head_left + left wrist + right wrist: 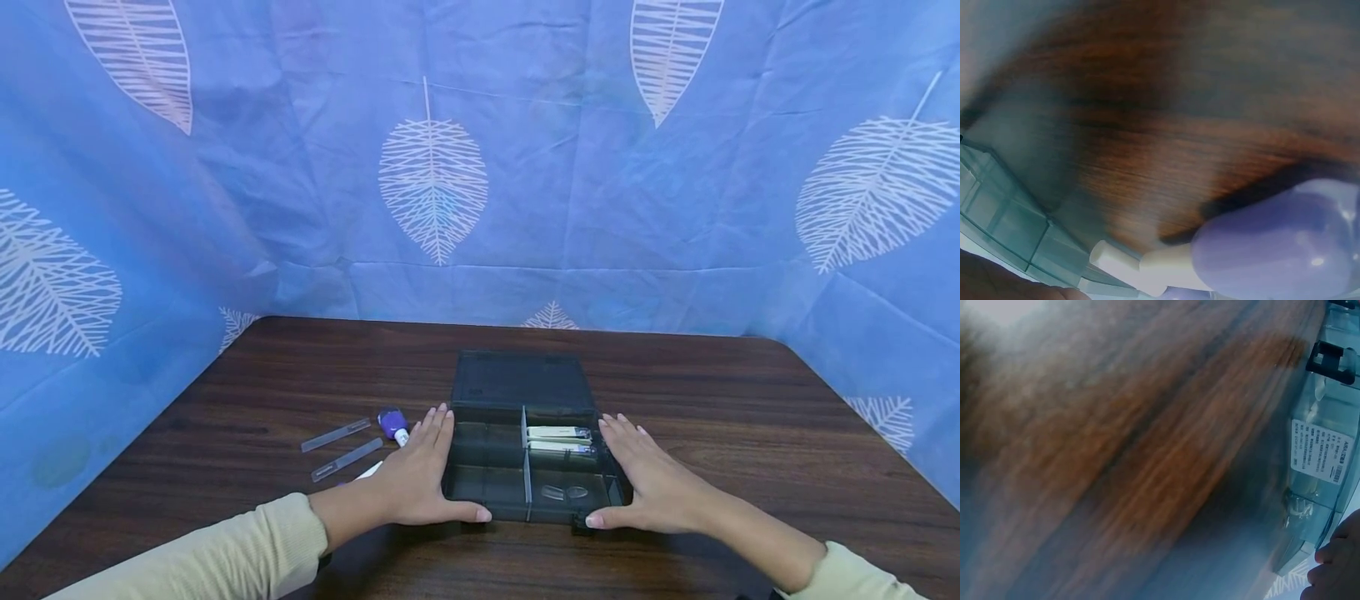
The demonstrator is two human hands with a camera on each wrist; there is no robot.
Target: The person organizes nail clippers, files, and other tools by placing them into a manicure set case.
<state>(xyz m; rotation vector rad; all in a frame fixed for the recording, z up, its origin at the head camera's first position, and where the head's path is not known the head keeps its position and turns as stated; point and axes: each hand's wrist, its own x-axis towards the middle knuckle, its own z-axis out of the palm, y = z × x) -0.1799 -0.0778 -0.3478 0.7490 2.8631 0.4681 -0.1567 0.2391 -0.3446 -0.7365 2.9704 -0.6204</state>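
Observation:
A dark see-through plastic box [489,482] with its lid [522,379] folded back lies on the table. My left hand [422,467] rests along its left side, fingers straight and thumb at the front corner. Against the right side lies my right hand [654,483], fingers extended, its thumb by the black latch [582,523]. Two nail clippers [558,433] sit in the back right compartment. Small clear curved pieces [564,492] lie in the front right one. Beside the left hand is a purple bottle [1272,244] with a white tip.
Two flat translucent strips, a farther strip [335,435] and a nearer strip [347,460], lie left of the box on the brown wooden table [712,375]. A white item [370,471] is partly hidden by the left hand. Blue leaf-patterned cloth [510,183] surrounds the table.

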